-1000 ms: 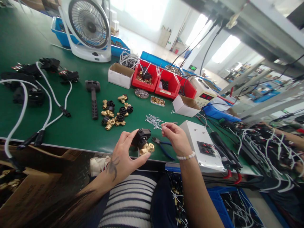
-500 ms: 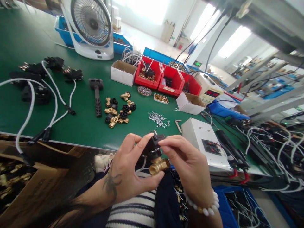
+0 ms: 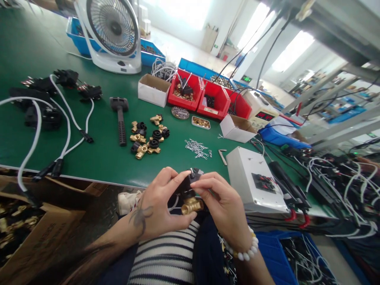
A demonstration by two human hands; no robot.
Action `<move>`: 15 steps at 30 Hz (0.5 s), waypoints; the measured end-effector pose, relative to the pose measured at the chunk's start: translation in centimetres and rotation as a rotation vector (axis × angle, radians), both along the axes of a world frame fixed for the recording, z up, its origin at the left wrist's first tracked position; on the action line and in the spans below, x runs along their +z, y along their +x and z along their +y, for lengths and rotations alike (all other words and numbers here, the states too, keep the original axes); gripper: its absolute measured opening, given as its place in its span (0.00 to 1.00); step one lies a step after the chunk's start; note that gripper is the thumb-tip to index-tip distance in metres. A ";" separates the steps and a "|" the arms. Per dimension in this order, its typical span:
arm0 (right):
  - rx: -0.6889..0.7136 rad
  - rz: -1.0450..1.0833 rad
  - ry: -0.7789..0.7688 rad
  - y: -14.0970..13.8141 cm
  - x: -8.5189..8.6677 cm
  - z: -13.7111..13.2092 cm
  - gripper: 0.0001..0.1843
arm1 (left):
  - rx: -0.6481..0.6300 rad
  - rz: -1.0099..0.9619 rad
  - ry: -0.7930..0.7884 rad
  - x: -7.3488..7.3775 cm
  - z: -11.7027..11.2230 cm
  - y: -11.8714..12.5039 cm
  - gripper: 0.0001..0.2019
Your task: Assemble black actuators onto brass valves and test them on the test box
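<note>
My left hand (image 3: 162,206) grips a small valve (image 3: 190,194) with a black top and a brass body, held over my lap just in front of the green table's (image 3: 101,158) near edge. My right hand (image 3: 221,200) pinches the valve's black top from the right, fingers curled onto it. Whether a pin sits between those fingers is hidden. More brass and black valves (image 3: 147,138) lie in a group on the table beyond. A scatter of thin metal clips (image 3: 196,148) lies to the right of them.
A black-handled mallet (image 3: 120,118), white cables with black plugs (image 3: 50,114), a white fan (image 3: 111,33), red bins (image 3: 204,99), cardboard boxes (image 3: 152,91) and a white switch box (image 3: 252,182) stand on the table. Tangled cables fill the right side. A carton (image 3: 20,233) sits at lower left.
My right hand came down from the clips to the valve and closed on its black top. Both hands dropped toward my lap with the valve.
</note>
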State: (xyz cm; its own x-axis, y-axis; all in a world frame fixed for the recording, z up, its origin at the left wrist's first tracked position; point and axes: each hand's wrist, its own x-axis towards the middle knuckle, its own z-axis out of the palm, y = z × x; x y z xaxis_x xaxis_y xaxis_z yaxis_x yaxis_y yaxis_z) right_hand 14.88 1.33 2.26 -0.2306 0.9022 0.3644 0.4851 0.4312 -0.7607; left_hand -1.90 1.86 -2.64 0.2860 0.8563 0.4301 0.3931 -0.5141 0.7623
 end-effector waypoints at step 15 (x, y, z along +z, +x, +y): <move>-0.261 -0.693 0.014 7.6 -8.0 0.1 0.23 | -0.011 -0.116 -0.227 -2.4 2.1 0.8 0.33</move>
